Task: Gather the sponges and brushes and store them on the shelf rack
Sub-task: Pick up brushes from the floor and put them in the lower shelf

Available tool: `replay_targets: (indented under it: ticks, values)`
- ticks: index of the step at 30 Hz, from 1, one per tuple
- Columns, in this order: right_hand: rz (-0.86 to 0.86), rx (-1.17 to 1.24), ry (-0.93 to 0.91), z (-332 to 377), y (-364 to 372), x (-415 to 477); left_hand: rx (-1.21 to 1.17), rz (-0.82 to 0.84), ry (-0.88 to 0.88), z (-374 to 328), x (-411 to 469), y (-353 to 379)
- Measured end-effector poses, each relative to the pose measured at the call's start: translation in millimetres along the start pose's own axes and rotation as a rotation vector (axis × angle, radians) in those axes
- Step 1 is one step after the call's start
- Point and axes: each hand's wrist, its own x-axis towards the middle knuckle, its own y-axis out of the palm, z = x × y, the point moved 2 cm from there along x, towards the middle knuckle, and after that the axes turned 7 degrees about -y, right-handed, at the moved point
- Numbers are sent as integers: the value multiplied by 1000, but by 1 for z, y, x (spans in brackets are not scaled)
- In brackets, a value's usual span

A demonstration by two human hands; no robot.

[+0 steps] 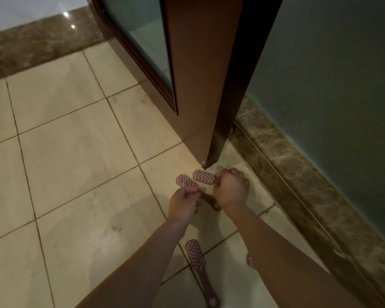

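Note:
My left hand (pixel 183 203) grips the handle of a mauve scrub brush (pixel 185 180) whose bristled head points up and away. Beside it, my right hand (pixel 232 188) holds a second mauve brush (pixel 203 177) by its handle, head pointing left. Both are held low over the tiled floor, just in front of the door's bottom corner. A third mauve brush (pixel 197 263) lies on the floor between my forearms, handle toward me. The tip of a fourth brush (pixel 250 261) peeks out from behind my right forearm. No sponges or shelf rack are in view.
A brown door (pixel 200 85) stands open, its lower corner just beyond my hands. A dark marble skirting (pixel 298 181) runs along the green wall on the right. Beige floor tiles (pixel 76 152) stretch to the left, with a marble threshold (pixel 31 45) at the far side.

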Motion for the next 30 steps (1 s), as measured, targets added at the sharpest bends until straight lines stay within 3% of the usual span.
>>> replay_targets:
  ticks: [7,16,20,25,28,30]
  values:
    - [183,-90,-81,-2,-2,-4,-46,-29,-27,4,0,3]
    - [193,-100,-69,0,0,-24,-76,-17,-54,11,-10,-6]
    - [143,252,-62,7,1,-33,-131,10,-29,9,-15,-8]
    - [228,575,-221,35,8,-46,-178,-73,8,4,-11,-20]
    - [254,603,-221,50,12,-48,-176,-195,32,3,-10,-35]
    - [150,507,-225,56,13,-44,-162,-247,39,4,-8,-45]
